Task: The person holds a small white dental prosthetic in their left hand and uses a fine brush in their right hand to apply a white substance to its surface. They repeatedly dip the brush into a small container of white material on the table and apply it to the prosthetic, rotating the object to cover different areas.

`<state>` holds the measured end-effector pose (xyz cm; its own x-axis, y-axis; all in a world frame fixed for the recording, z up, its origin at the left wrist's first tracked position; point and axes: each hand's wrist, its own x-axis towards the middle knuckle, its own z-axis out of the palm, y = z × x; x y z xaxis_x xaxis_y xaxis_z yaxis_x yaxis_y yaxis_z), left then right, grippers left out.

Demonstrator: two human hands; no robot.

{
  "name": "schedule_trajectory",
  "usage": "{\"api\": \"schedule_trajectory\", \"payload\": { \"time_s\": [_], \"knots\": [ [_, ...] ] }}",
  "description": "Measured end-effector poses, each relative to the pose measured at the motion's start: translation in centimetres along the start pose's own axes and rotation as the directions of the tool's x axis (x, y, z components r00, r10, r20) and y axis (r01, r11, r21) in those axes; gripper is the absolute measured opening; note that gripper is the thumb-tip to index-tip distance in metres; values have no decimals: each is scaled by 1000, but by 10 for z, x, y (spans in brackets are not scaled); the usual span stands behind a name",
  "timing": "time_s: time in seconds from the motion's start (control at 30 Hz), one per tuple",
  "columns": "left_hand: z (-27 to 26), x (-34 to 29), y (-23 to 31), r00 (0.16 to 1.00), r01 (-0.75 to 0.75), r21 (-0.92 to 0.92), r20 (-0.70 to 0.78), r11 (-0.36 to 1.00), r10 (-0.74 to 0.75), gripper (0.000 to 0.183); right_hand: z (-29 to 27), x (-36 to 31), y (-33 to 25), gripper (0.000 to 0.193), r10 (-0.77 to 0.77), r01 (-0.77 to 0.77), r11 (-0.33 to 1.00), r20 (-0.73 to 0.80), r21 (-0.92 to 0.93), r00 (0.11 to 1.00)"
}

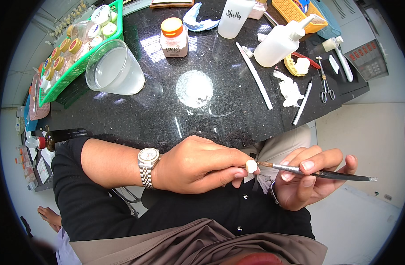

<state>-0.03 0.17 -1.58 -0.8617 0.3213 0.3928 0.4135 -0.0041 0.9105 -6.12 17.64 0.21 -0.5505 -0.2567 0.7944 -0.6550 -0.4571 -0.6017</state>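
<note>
My left hand (196, 165), with a watch (148, 155) on its wrist, is closed in a pinch. At its fingertips sits a small white tooth crown (251, 166); whether it rests on a holder hidden by the fingers I cannot tell. My right hand (295, 196) grips a fine brush (339, 176) with a dark handle and a silver ferrule between thumb and fingers. The brown bristle tip points left and is right beside the crown, touching or nearly so. Both hands are above my lap, just in front of the black bench.
On the black speckled bench (158, 110) stand a cup of clear liquid (118, 70), an orange-lidded jar (173, 39) and a white squeeze bottle (277, 44). A green basket (70, 84) holds several jars. Scissor-handled forceps (325, 84), a dental model (295, 66) and crumpled tissue (289, 90) lie at right.
</note>
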Motion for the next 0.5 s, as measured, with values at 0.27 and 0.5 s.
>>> {"api": "schedule_trajectory", "payload": {
  "time_s": [0.27,0.5],
  "knots": [
    [-1,1,2,1000,20,-5,19,1000,-19,15,-1,1,-1,57,12,-12,1000,-2,-7,1000],
    [-1,0,0,1000,1,-1,9,1000,-1,14,-2,1,-2,58,34,-34,999,20,-6,999]
  ]
}}
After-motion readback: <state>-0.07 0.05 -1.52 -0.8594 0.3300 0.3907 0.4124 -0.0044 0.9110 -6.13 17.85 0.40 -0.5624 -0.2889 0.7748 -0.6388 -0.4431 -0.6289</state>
